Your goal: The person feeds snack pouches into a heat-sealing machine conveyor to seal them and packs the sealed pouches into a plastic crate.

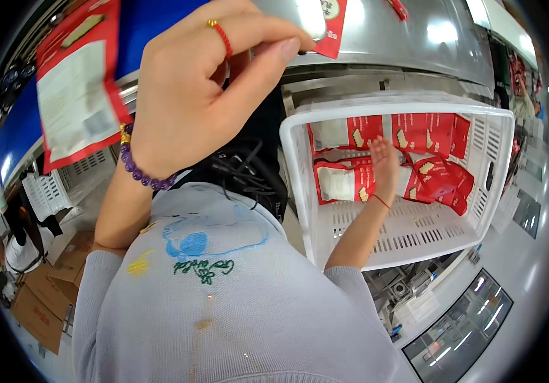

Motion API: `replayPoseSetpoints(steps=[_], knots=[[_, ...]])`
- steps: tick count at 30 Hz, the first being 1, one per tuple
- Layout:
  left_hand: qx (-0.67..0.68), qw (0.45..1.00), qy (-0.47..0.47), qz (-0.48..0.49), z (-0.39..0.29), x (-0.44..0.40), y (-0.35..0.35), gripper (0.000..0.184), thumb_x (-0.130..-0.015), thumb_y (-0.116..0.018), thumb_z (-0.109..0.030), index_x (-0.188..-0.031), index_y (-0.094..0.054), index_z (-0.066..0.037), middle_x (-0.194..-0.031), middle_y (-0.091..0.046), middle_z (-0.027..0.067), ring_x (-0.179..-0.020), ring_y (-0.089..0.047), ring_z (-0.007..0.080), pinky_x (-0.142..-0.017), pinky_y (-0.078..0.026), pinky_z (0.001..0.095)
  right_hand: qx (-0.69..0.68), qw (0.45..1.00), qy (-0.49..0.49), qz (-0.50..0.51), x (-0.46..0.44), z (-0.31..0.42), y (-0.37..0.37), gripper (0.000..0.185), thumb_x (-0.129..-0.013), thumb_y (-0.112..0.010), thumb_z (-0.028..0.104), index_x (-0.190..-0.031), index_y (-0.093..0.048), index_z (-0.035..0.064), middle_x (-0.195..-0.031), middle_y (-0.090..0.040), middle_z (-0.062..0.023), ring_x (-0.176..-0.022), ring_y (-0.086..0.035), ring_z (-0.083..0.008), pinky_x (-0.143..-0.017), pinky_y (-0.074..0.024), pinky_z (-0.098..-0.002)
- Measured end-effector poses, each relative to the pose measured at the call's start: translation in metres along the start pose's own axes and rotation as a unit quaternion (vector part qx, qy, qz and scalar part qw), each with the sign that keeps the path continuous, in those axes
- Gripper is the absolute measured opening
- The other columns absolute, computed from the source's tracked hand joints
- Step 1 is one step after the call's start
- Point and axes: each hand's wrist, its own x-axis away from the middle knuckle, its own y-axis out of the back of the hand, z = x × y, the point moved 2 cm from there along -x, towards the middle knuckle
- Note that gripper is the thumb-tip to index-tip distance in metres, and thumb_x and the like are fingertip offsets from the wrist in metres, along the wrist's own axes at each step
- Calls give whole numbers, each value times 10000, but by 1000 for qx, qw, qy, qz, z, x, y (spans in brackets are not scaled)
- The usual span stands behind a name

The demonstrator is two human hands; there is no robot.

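Left hand (191,89) is narrow, thumb and forefinger close together near the near edge of the metal worktop (440,38), beside 1 red packet (333,35); whether it grips this packet cannot be told. Right hand (385,167) is wide, fingers extended above the bagged stock (424,131), red packets in 2 rows toward the far edge of the white basket (325,246).
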Motion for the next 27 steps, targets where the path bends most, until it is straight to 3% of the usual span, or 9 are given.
replayPoseSetpoints(steps=[3,9,10,11,13,17,20,23,27], knots=[[-40,997,-23,56,7,0,-15,155,-863,-609,21,-951,-722,-39,-745,-554,-6,-600,-466,36,-510,-311,192,12,992,-60,-109,-72,-92,96,346,-919,-616,190,-1210,-547,15,-1223,-563,-109,-1229,-479,-210,-1040,-422,-414],[-55,994,67,66,24,12,-13,169,-900,-571,-13,-968,-725,-33,-779,-583,14,-570,-487,40,-495,-349,177,8,974,-172,-150,-102,-130,60,624,-780,-775,227,-1318,-491,85,-1357,-468,-40,-1258,-403,-207,-993,-358,-401],[-53,992,89,67,23,12,-12,173,-911,-559,-27,-966,-724,-31,-799,-593,24,-580,-492,40,-497,-362,174,45,965,-169,-197,-104,-140,57,528,-767,-797,313,-1229,-600,149,-1114,-579,56,-911,-482,-142,-902,-402,-347],[-55,992,89,64,22,12,-13,173,-911,-559,-27,-966,-724,-31,-799,-593,24,-580,-492,40,-497,-362,174,46,965,-169,-193,-102,-143,54,528,-767,-797,313,-1229,-600,149,-1114,-579,56,-911,-482,-142,-902,-402,-347],[-37,992,95,69,23,12,-15,173,-908,-560,-17,-968,-722,-29,-789,-582,22,-600,-504,40,-502,-366,171,-3,991,-117,-62,-86,-143,42,472,-776,-791,298,-1192,-626,146,-1121,-600,62,-998,-510,-123,-916,-399,-334],[9,994,80,80,29,13,-25,167,-901,-572,-8,-973,-721,-32,-769,-570,20,-607,-509,46,-506,-365,184,4,992,70,-102,-26,-126,2,323,-849,-714,90,-1126,-642,-60,-1129,-661,-107,-1000,-620,-152,-883,-454,-258],[38,989,28,138,34,17,-28,154,-881,-631,-34,-1009,-715,-46,-792,-573,12,-665,-534,60,-552,-371,204,173,963,123,-165,12,-95,8,257,-886,-680,99,-1119,-650,-3,-1090,-667,-66,-944,-612,-116,-851,-464,-249],[100,980,51,166,27,18,-32,208,-854,-684,-88,-1059,-701,-56,-841,-586,3,-727,-548,60,-574,-389,203,158,950,238,-123,94,-4,-42,202,-902,-666,101,-1057,-656,-28,-1034,-671,-85,-935,-601,-125,-857,-470,-270],[157,978,0,137,19,26,-52,519,-772,-779,-210,-1239,-600,-72,-1200,-571,83,-987,-590,214,-789,-508,319,180,917,326,-143,172,81,-77,246,-824,-755,123,-946,-603,-26,-950,-661,-95,-827,-608,-116,-737,-507,-266]])
